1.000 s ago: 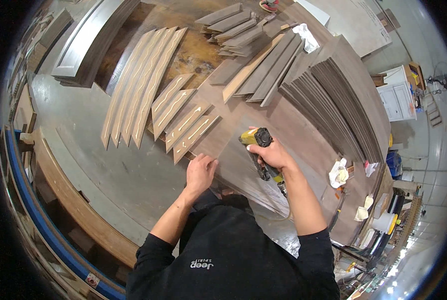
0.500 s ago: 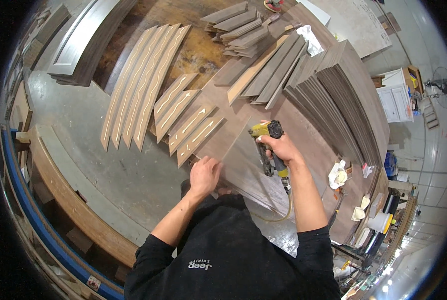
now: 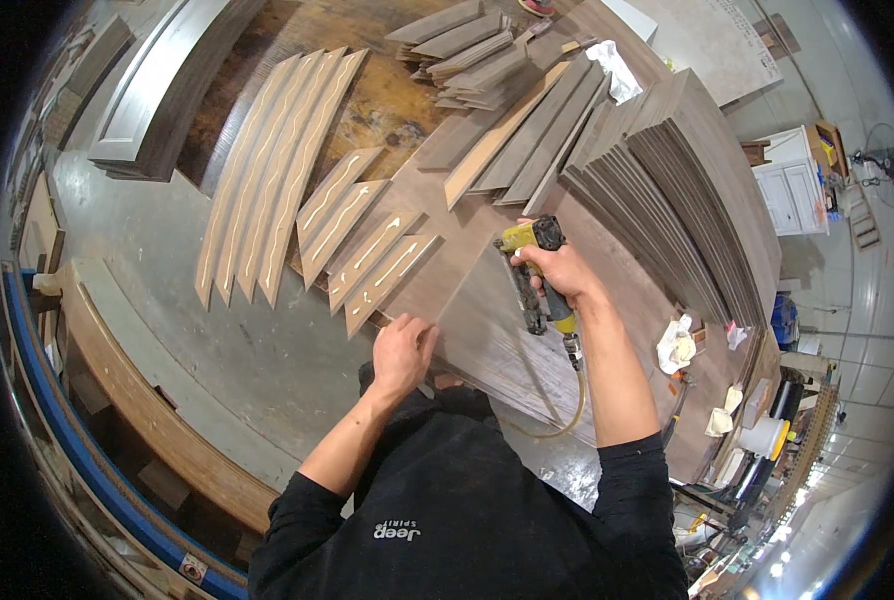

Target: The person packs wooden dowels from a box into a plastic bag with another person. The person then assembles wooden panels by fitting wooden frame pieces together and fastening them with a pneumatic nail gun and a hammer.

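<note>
My right hand point(image 3: 559, 272) is wrapped round the grip of a yellow-and-black pneumatic nail gun point(image 3: 533, 285), its long dark magazine toward me and an air hose point(image 3: 579, 400) running down from the handle. Beneath the gun lies a flat grey-brown panel point(image 3: 467, 335) on the near part of the table. At that panel's left corner, my left hand point(image 3: 404, 352) is closed with bent fingers on the edge; the fingertips are partly hidden. Just beyond it are short mitred wood strips point(image 3: 395, 285) bearing lines of pale glue. Longer glued strips point(image 3: 277, 180) fan out to the left.
Loose grey strips point(image 3: 542, 130) and a tall stack of grey boards point(image 3: 657, 190) stand on the table's far and right side. Crumpled white paper point(image 3: 676, 343) lies at the right. A stack of framed panels point(image 3: 167, 90) is at far left, a curved wooden bench point(image 3: 157, 390) at near left.
The nail gun and my right hand have shifted slightly farther away and left. My left hand has stayed at the panel's corner. The whole view has turned a little.
</note>
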Tool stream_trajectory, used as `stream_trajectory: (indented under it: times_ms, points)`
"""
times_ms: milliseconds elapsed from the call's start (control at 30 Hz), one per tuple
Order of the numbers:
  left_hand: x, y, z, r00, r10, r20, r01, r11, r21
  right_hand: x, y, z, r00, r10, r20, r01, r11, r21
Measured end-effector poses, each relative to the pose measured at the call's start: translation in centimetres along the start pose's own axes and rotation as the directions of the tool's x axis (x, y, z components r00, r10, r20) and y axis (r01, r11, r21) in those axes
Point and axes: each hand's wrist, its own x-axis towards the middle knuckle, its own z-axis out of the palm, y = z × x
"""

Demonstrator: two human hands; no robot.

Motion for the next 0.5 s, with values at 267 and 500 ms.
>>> stream_trajectory:
  times_ms: [267,500]
  points:
    - [0.1,0.0,0.1,1.0,-0.004,0.004,0.004,1.0,0.001,-0.3,-0.4,0.0,0.999,0.028,0.037,-0.027,0.999,-0.019]
    - [-0.1,-0.2,0.2,1.0,-0.009,0.002,0.009,1.0,0.001,0.2,0.6,-0.3,0.998,0.055,0.003,-0.055,0.998,0.023]
